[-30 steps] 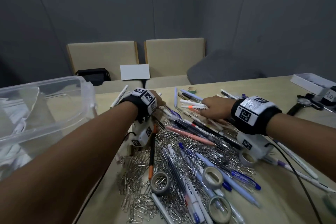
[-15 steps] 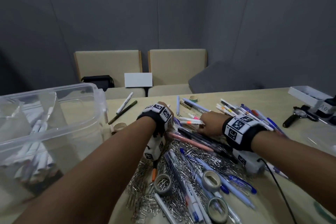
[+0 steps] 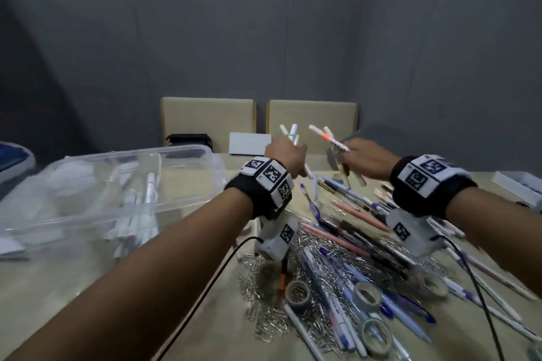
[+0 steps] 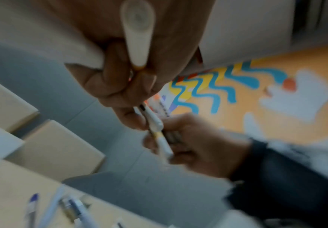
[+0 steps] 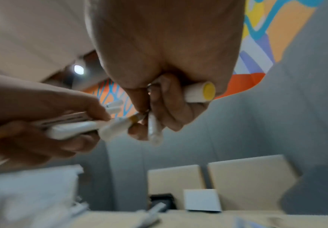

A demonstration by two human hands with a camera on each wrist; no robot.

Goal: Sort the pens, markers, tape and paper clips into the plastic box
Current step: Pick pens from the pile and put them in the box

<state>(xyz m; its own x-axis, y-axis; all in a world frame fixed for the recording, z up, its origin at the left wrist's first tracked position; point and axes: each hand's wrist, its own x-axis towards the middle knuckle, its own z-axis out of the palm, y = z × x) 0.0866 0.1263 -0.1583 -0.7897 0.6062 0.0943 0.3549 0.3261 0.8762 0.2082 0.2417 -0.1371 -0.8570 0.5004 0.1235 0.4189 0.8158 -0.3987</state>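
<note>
Both hands are raised above the far side of the table, each gripping a bunch of white markers. My left hand (image 3: 286, 155) holds several white markers (image 3: 291, 133) that stick up out of the fist; one white barrel (image 4: 137, 38) runs along its palm. My right hand (image 3: 363, 160) holds white markers (image 3: 330, 138), one with an orange band, and a yellow-capped one (image 5: 200, 92). The two bunches almost touch. The clear plastic box (image 3: 117, 193) stands on the left with several white markers inside. Below the hands lies the pile of pens (image 3: 352, 243), paper clips (image 3: 264, 272) and tape rolls (image 3: 297, 293).
Two beige chairs (image 3: 206, 120) stand behind the table, one with a black bag (image 3: 189, 139) and a white card (image 3: 249, 143) beside it. A white tray (image 3: 516, 186) sits at the far right edge. Cables run from both wrist cameras over the table (image 3: 88, 287).
Both hands have lifted off the pile, each carrying up a bunch of white markers. The head view has tilted upward.
</note>
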